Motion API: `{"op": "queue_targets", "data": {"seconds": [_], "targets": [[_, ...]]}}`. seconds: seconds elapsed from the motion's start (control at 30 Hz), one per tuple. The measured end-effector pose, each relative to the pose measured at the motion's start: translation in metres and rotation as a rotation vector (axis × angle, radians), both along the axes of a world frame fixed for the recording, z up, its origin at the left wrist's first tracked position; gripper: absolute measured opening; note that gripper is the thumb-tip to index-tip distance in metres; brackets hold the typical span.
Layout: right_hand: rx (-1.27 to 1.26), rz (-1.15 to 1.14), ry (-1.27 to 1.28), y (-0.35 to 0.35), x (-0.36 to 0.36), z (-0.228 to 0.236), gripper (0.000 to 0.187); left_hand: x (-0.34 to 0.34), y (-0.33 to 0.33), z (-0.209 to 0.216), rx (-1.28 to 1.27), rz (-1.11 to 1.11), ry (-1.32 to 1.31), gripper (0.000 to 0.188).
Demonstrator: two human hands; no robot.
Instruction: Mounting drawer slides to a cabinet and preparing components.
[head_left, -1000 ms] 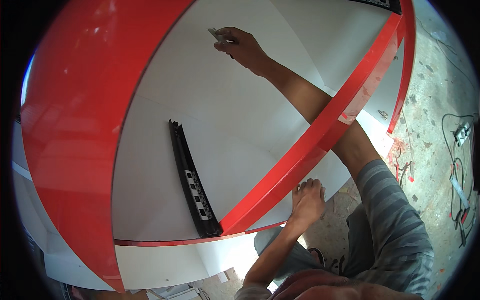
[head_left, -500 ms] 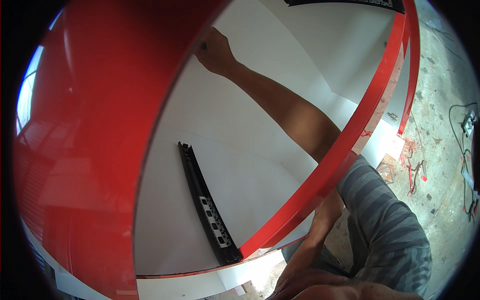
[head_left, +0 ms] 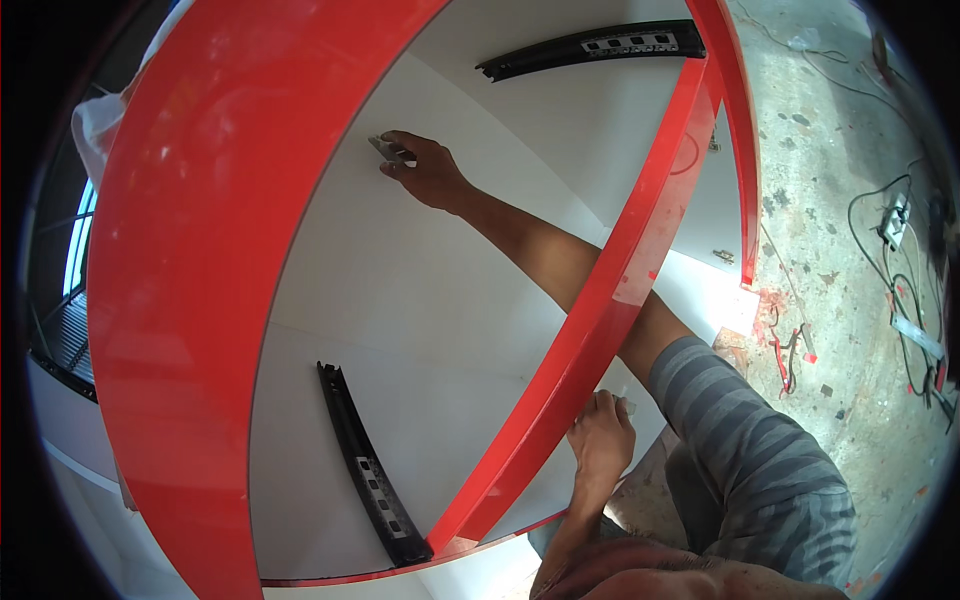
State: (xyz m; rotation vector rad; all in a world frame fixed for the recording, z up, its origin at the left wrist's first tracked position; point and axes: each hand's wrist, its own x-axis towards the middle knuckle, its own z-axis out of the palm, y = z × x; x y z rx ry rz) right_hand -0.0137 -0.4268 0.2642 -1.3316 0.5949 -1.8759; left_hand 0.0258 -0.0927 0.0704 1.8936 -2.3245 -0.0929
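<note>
Inside a white compartment [head_left: 430,300], my right hand [head_left: 432,172] reaches far to the left, close to the surface. Its fingers and thumb pinch a small, flat greyish piece [head_left: 385,150] whose kind I cannot tell. The right forearm passes behind a curved red rim [head_left: 640,240]. Nearer to me, my left hand [head_left: 602,440] is closed beside the outer side of that rim. Something small and pale [head_left: 626,406] shows at its fingers, too little to name. A black perforated strip [head_left: 365,460] lies against the compartment's near part; a second black strip [head_left: 600,45] sits at the far part.
A broad, curved glossy red panel [head_left: 190,260] bounds the compartment on the left. At right, the stained concrete floor [head_left: 820,310] carries cables, a power strip [head_left: 896,220] and red scraps [head_left: 785,360]. Small metal fittings [head_left: 722,256] stick to a pale panel beyond the rim.
The view has shifted, and the far black strip shows more fully. My right hand has come out from behind the red panel's edge with the flat piece visible. My left hand now shows beside the rim.
</note>
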Motion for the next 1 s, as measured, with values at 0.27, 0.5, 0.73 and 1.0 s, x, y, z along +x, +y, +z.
{"op": "queue_targets", "data": {"seconds": [0.27, 0.5, 0.73, 1.0], "targets": [[-0.009, 0.114, -0.033, -0.002, -0.017, -0.020, 0.050, 0.004, -0.002, -0.019, 0.062, 0.041, -0.114, 0.017], [0.030, 0.192, 0.063, -0.006, -0.027, -0.042, 0.049, 0.005, -0.004, -0.029, 0.123, 0.084, -0.162, 0.017], [0.017, 0.239, 0.044, -0.005, -0.024, -0.054, 0.049, 0.003, -0.005, -0.028, 0.139, 0.091, -0.141, 0.018], [0.001, 0.136, 0.011, -0.005, -0.022, -0.052, 0.045, -0.002, -0.006, -0.027, 0.177, 0.119, -0.101, 0.018]]}}
